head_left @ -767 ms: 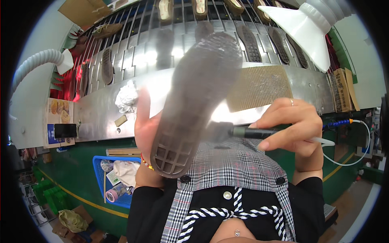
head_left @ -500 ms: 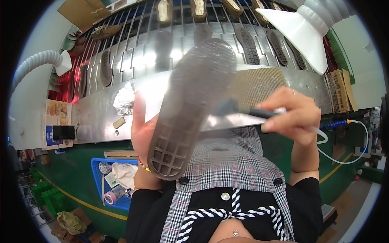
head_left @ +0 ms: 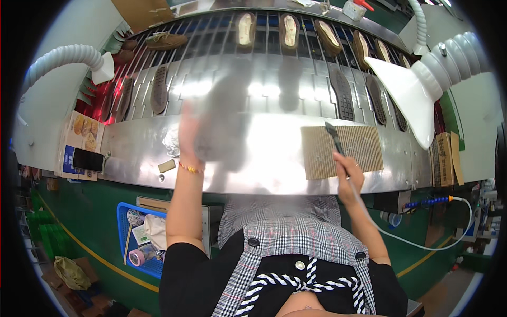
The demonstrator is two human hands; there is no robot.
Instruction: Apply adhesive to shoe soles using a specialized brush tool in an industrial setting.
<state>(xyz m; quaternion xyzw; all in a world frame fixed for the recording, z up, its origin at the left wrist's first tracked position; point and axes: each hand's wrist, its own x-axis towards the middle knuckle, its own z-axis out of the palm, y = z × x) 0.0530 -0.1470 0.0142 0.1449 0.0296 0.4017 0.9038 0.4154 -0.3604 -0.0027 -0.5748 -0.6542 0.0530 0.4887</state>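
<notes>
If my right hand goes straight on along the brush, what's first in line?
The way looks free ahead of the right hand and its brush, over the metal slats, passing left of a dark sole. Depth is unclear: the brush might graze the corrugated sheet.

A green floor (head_left: 100, 222) is marked with a yellow line (head_left: 113, 269); a shiny metal bench (head_left: 274, 177) is flanked by pale walls (head_left: 47, 132); white glare (head_left: 269, 89) is reflected there; red light (head_left: 94, 108) is cast at left.
</notes>
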